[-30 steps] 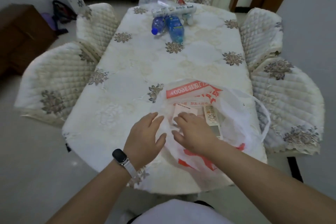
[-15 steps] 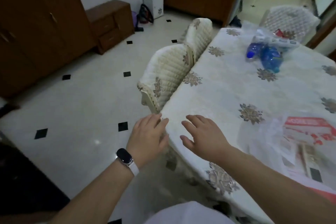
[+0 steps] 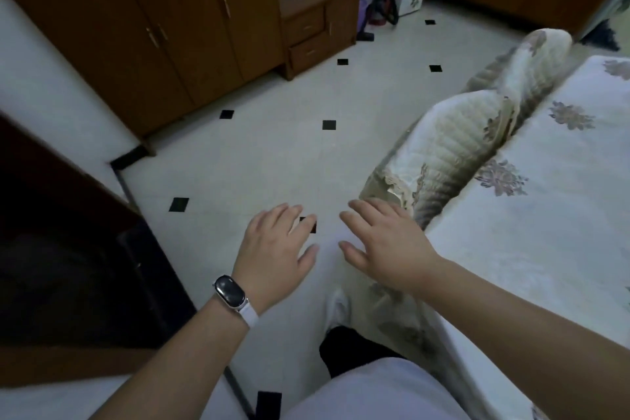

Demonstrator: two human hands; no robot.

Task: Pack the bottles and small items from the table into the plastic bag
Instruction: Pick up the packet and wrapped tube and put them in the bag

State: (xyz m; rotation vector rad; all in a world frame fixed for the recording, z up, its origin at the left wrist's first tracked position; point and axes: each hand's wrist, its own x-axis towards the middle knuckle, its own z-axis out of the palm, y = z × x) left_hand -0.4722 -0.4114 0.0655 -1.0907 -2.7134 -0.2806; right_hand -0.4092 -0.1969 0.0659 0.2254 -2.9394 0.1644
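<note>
Loosely spread, left hand (image 3: 276, 245) and right hand (image 3: 385, 245) hover beside the table (image 3: 545, 249).

1. The head cam is sitting up high on the person, looking forward and steeply down, so the tiled floor (image 3: 266, 153) is filling the middle.
2. It's facing the wooden cabinets (image 3: 143, 27) along the far wall, with the table (image 3: 531, 266) only showing down the right side.
3. It's hanging close over the left hand (image 3: 276, 249) and right hand (image 3: 392, 249), both floating just below centre with fingers loosely spread.
4. The wide lens is bending lines near the edges.
</note>
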